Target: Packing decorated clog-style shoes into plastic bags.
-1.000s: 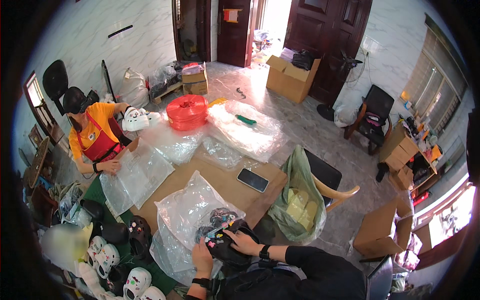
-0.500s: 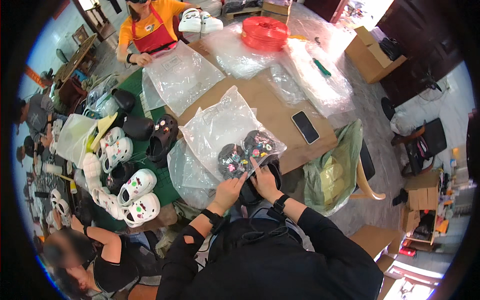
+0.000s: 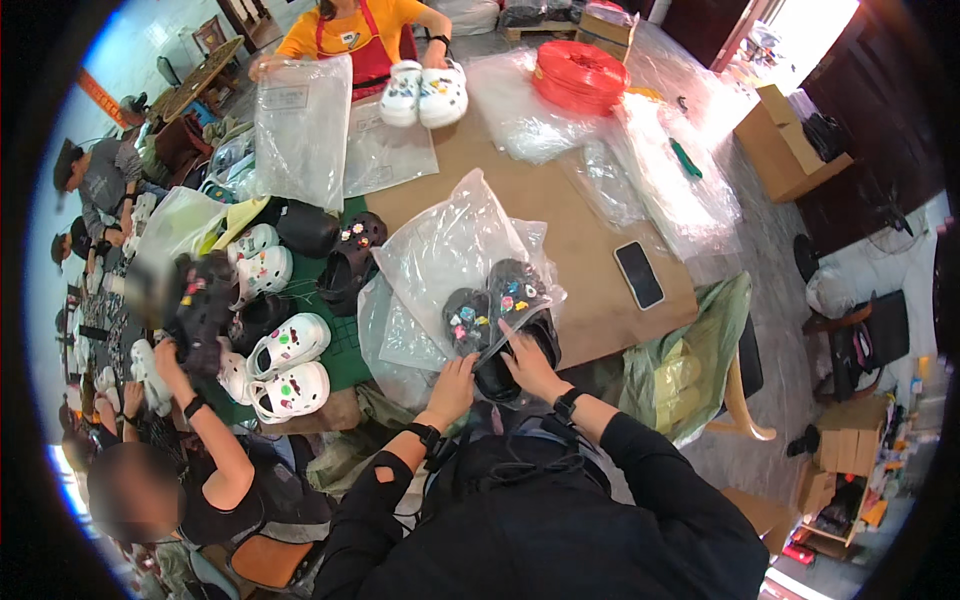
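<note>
Clock positions run from the pair of black clogs [image 3: 465,322] in front of you. Their charm-covered toes sit inside a clear plastic bag [image 3: 440,235], which spreads toward 11; the heels poke out of its mouth toward 5. Your left hand [image 3: 455,387], at 7, has fingers bunched at the bag's edge; can't tell if they pinch it. Your right hand [image 3: 533,367], at 5, points its index finger over the bag's edge, other fingers bent by a heel; grip can't be told. Brown board [image 3: 600,310] underneath. Phone [image 3: 639,275] between 2 and 3, red roll [image 3: 580,78] near 1, white clogs [image 3: 290,391] between 8 and 9.
</note>
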A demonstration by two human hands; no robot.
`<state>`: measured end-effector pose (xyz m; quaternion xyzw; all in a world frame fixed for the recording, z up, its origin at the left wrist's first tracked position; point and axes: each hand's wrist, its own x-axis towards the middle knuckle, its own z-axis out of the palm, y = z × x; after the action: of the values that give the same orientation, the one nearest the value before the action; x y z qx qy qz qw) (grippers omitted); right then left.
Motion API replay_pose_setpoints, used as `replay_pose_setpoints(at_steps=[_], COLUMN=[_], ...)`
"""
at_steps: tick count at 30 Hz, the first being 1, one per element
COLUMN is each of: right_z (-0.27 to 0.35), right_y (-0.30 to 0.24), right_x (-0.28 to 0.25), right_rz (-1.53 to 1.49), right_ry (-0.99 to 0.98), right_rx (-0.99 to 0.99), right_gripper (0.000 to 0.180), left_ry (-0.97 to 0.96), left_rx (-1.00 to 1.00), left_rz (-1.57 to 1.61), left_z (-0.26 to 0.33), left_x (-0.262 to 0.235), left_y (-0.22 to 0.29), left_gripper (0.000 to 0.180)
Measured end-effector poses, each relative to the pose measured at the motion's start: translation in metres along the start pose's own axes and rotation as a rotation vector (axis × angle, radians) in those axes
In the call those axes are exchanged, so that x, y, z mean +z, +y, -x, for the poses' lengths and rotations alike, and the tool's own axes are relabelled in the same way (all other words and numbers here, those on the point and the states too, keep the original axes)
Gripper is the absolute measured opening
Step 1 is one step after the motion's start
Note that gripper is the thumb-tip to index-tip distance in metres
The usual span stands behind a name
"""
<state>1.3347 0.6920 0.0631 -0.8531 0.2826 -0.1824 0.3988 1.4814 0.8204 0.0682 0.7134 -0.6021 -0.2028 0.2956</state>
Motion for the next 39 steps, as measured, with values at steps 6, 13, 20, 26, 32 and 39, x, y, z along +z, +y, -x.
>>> replay_pose_setpoints(at_steps=[6, 13, 20, 26, 32, 39], right_z=[-0.003, -0.056, -0.047, -0.032, -0.012, 0.014], right_y=[0.025, 0.062, 0.085, 0.097, 0.092, 0.088], right_x=[-0.059, -0.071, -0.081, -0.083, -0.103, -0.079], right_rz=[-0.025, 0.738, 0.580, 0.454, 0.312, 0.279], right_ry=[-0.054, 0.058, -0.257, -0.346, -0.590, -0.458], right_rx=[0.058, -0.005, -0.061, -0.060, -0.205, 0.000], right_gripper=[0.040, 0.047, 0.018, 0.012, 0.007, 0.021], left_ry=[0.083, -0.044, -0.047, -0.159, -0.336, -0.446], left_rx=[-0.208, -0.439, -0.627, -0.673, -0.424, -0.459], left_rz=[0.064, -0.372, -0.492, -0.259, -0.270, -0.283], left_z=[0.007, 0.009, 0.004, 0.007, 0.033, 0.042], left_x=[0.011, 0.020, 0.025, 0.026, 0.038, 0.042], left_y=[-0.012, -0.016, -0.012, -0.022, -0.030, -0.030], left_gripper=[0.035, 0.027, 0.017, 0.018, 0.016, 0.022])
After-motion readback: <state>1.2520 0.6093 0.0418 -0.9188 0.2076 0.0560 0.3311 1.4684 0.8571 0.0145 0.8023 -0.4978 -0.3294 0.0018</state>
